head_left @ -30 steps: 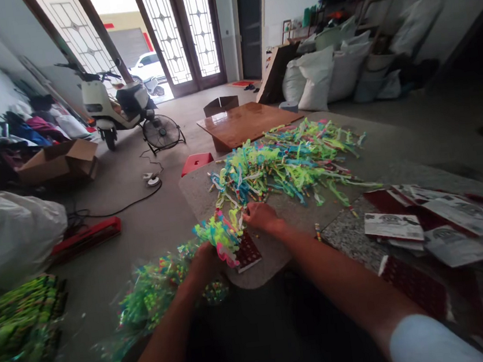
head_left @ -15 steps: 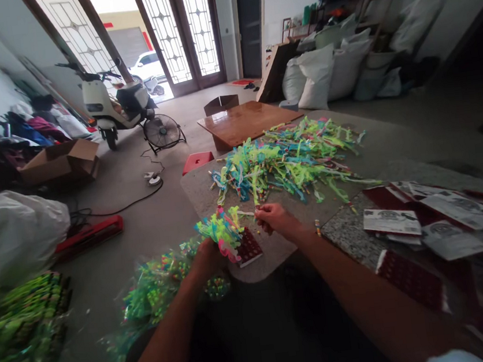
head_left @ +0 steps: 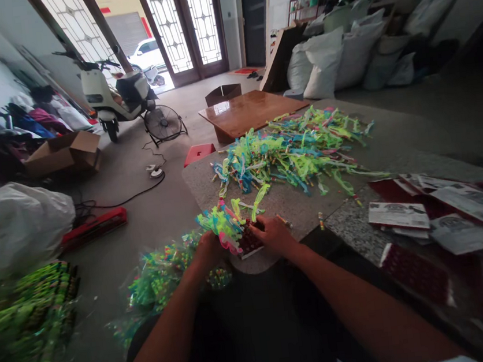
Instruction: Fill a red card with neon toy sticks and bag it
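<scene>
My left hand (head_left: 207,250) is closed around a bunch of ribbon strands (head_left: 224,225) in neon yellow-green, blue and pink. Just right of it, my right hand (head_left: 275,236) pinches a yellow-green ribbon strand (head_left: 260,197) whose loop stands up above the fingers; its lower end is hidden. Under both hands, a dark red patterned packet (head_left: 251,242) lies at the near edge of the stone-grey table (head_left: 200,177). Beyond them spreads a large pile of similar strands (head_left: 264,152), some showing beaded, stick-like ends.
Left of my legs are green bundles in clear plastic (head_left: 155,284) and a larger green stack (head_left: 27,327). Printed cards (head_left: 397,214) and red packets (head_left: 418,274) lie at right. A red stool (head_left: 198,153) and brown wooden table (head_left: 255,109) stand beyond.
My right hand has moved in toward the left hand and lower, over the dark red packet. A yellow-green loop now stands above its fingers. The view has shifted slightly.
</scene>
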### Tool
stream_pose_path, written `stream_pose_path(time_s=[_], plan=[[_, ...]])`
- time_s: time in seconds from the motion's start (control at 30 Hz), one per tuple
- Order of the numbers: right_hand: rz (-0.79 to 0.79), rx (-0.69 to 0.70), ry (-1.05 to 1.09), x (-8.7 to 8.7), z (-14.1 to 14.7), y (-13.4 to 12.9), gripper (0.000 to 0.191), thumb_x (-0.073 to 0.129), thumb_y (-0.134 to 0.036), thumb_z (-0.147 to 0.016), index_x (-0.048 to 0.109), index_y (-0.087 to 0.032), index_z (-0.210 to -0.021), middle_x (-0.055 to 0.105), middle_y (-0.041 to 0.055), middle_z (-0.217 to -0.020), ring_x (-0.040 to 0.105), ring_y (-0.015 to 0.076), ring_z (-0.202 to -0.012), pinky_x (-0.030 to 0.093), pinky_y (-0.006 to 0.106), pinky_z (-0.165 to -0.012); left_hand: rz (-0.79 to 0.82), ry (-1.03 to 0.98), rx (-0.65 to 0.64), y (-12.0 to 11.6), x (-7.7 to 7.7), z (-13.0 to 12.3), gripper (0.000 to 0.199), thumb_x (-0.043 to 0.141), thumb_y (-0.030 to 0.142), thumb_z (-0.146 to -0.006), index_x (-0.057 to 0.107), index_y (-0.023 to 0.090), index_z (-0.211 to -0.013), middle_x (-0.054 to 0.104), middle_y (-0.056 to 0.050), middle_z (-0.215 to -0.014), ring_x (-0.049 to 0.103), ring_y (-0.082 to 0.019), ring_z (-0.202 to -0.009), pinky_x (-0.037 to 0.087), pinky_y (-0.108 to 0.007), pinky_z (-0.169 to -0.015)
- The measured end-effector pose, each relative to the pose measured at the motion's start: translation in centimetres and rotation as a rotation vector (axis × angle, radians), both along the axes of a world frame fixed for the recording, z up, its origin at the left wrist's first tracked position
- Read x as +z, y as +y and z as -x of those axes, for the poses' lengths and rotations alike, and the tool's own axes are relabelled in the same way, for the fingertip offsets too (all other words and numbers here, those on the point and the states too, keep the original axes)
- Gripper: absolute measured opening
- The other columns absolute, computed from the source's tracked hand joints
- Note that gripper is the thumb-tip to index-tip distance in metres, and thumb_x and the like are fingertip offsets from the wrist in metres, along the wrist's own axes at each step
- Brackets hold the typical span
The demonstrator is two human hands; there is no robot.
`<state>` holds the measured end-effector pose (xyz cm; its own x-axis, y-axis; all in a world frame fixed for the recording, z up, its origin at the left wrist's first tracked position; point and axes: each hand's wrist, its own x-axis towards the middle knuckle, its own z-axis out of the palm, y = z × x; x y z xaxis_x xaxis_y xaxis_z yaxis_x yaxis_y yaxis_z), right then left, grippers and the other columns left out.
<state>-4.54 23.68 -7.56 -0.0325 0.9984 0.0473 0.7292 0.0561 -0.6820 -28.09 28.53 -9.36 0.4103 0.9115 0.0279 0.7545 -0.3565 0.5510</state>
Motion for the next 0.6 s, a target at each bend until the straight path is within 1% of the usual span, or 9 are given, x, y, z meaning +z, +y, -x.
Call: stream_pose_path(time_s=[0.07,0.17,0.33,0.4,0.47,0.53,0.6], plan=[[-0.005,0.022,-0.064,0.0,0.3,0.0,0.018,0.06,-0.031,-0.102,0.066,-0.017,-0.093,0.073,0.0053,-0.086,0.064,0.0168,-0.078,0.03,0.027,-0.066,0.002,-0.023,0.019,-0.1,-0.1,0.0,0.013,0.062,0.017,-0.077,0.075,0.015,-0.078,0.077,-0.008,-0.079,0.068,-0.02,-0.074,0.052,-0.027,-0.07],[-0.016,0.045,-0.137,-0.2,0.6,-0.1,0.02,0.056,-0.033,-0.106,0.067,-0.018,-0.099,0.074,0.0069,-0.09,0.066,0.0187,-0.084,0.03,0.028,-0.069,0.004,-0.118,0.069,-0.3,-0.2,-0.1,0.015,0.061,0.016,-0.077,0.074,0.015,-0.082,0.078,-0.007,-0.083,0.068,-0.019,-0.077,0.052,-0.026,-0.07],[-0.041,0.097,-0.218,-0.4,0.7,-0.1,0.018,0.055,-0.031,-0.106,0.066,-0.018,-0.106,0.075,0.0087,-0.101,0.069,0.0214,-0.095,0.034,0.029,-0.074,0.053,-0.226,0.12,-0.8,0.0,-0.4,0.013,0.065,0.02,-0.073,0.073,0.014,-0.082,0.075,-0.005,-0.077,0.066,-0.019,-0.072,0.05,-0.025,-0.064],[-0.04,0.12,-0.224,-0.3,0.7,-0.1,0.017,0.054,-0.03,-0.106,0.066,-0.018,-0.108,0.075,0.0084,-0.104,0.069,0.0214,-0.096,0.034,0.029,-0.075,0.07,-0.248,0.148,-1.0,0.1,-0.5,0.011,0.066,0.023,-0.074,0.071,0.014,-0.08,0.073,-0.005,-0.076,0.065,-0.019,-0.072,0.049,-0.025,-0.064],[-0.043,0.141,-0.22,-0.1,0.7,-0.1,0.018,0.053,-0.03,-0.107,0.067,-0.018,-0.109,0.075,0.0083,-0.106,0.07,0.0212,-0.098,0.035,0.029,-0.076,0.08,-0.267,0.164,-1.1,0.2,-0.6,0.014,0.068,0.027,-0.076,0.071,0.015,-0.081,0.074,-0.006,-0.08,0.066,-0.019,-0.076,0.049,-0.025,-0.064],[-0.045,0.144,-0.217,0.1,0.8,-0.2,0.02,0.052,-0.031,-0.108,0.067,-0.018,-0.11,0.075,0.0086,-0.108,0.069,0.0209,-0.099,0.035,0.028,-0.077,0.087,-0.267,0.168,-1.1,0.3,-0.7,0.016,0.068,0.03,-0.078,0.072,0.015,-0.084,0.075,-0.006,-0.083,0.066,-0.02,-0.079,0.049,-0.024,-0.063],[-0.045,0.141,-0.219,0.2,0.8,-0.3,0.021,0.051,-0.031,-0.108,0.067,-0.018,-0.111,0.075,0.0091,-0.108,0.069,0.0208,-0.099,0.035,0.028,-0.077,0.086,-0.237,0.148,-1.0,0.3,-0.6,0.017,0.066,0.03,-0.079,0.071,0.015,-0.085,0.073,-0.006,-0.082,0.064,-0.019,-0.076,0.047,-0.024,-0.061]])
